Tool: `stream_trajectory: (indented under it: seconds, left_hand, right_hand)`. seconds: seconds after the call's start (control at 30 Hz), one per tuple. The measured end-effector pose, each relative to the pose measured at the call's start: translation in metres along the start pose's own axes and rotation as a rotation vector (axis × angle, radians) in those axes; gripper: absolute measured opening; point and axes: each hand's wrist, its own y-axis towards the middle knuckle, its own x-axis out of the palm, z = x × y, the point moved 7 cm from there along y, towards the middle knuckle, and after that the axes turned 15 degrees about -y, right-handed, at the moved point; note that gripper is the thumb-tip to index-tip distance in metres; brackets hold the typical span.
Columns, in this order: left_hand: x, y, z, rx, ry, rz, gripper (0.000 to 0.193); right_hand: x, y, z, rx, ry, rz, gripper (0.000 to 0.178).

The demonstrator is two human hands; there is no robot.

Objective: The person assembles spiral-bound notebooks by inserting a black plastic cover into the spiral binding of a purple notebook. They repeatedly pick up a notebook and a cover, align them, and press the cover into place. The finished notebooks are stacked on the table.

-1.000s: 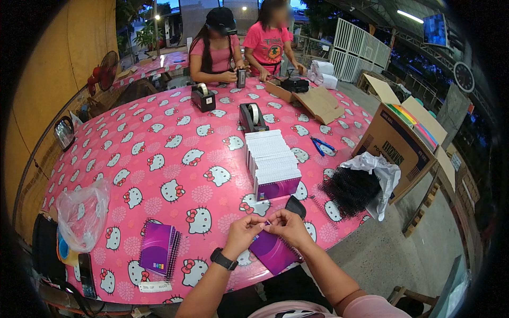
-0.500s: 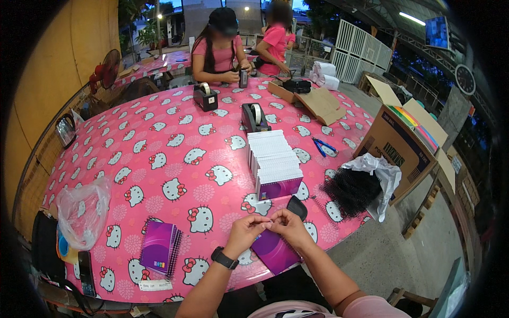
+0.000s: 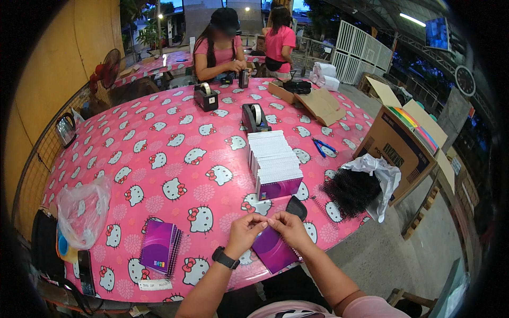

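Observation:
At the table's near edge lies a purple notebook point(image 3: 274, 253) with both of my hands over its far end. My left hand point(image 3: 246, 230), with a black watch on the wrist, has its thumb and fingertips pinched together. Fingertip to fingertip with it, my right hand point(image 3: 289, 229) is pinched in the same way. Whatever lies between the fingertips is too small to make out. Just beyond my right hand is a dark, rounded object point(image 3: 297, 208). A long row of white-paged pads point(image 3: 273, 159) with a purple front cover stands past my hands.
Black spiral coils point(image 3: 351, 192) spill from a white wrapper, near blue-handled pliers point(image 3: 320, 147). Bound purple notebooks point(image 3: 159, 246) lie left, beside a clear plastic bag point(image 3: 82, 212). Tape dispensers point(image 3: 254, 117) stand farther back. An open carton point(image 3: 395, 151) is at right. A co-worker point(image 3: 220, 53) sits across.
My hands stay almost in place, still pinched together over the notebook. In the background, the standing person in pink has turned away from the table.

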Motion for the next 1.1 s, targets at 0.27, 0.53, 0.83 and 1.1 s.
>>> stream_trajectory:
  seconds: [0.27,0.53,0.83,1.1]
  left_hand:
    - [-0.005,0.001,0.001,0.05,0.012,0.045,0.009]
    - [-0.015,-0.031,0.034,0.122,0.232,0.132,0.012]
    - [-0.038,-0.072,0.068,0.132,0.403,0.331,0.017]
    - [-0.066,-0.113,0.053,0.006,-0.274,0.424,0.007]
  right_hand:
    - [0.001,-0.004,-0.008,0.022,-0.027,-0.002,0.019]
    - [0.026,-0.01,-0.014,-0.074,-0.03,-0.083,0.017]
    - [0.063,-0.013,-0.046,-0.199,0.147,-0.098,0.022]
    - [0.088,-0.016,-0.076,-0.212,0.482,-0.362,0.012]
